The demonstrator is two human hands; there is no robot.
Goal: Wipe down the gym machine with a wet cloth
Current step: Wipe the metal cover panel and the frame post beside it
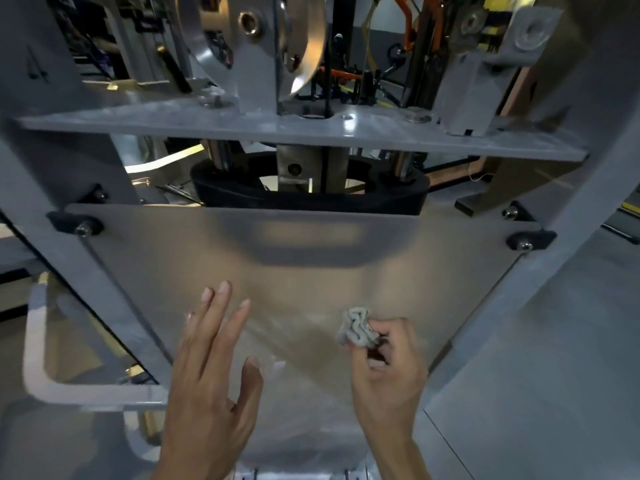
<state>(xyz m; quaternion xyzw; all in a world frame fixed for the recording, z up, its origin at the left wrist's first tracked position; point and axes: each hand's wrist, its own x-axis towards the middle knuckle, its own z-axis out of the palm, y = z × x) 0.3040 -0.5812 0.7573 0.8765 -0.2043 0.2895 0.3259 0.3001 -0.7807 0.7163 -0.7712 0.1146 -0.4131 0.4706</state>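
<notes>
From our head view, our right hand pinches a crumpled grey cloth against the gym machine's translucent panel. Our left hand lies open, fingers spread, left of the cloth.

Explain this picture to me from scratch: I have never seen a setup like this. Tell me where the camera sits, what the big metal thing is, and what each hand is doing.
There is one picture, taken by a camera worn on a person's head, looking forward and down. No robot is involved, only two bare hands. The grey frame belongs to a gym machine; a translucent panel, bolted at its corners, covers the black weight stack behind it. Above sits a shiny metal pulley disc. The left hand is open, fingers straight, at the panel. The right hand grips a crumpled grey cloth held against the panel for wiping. Whether the cloth is wet cannot be seen.
</notes>
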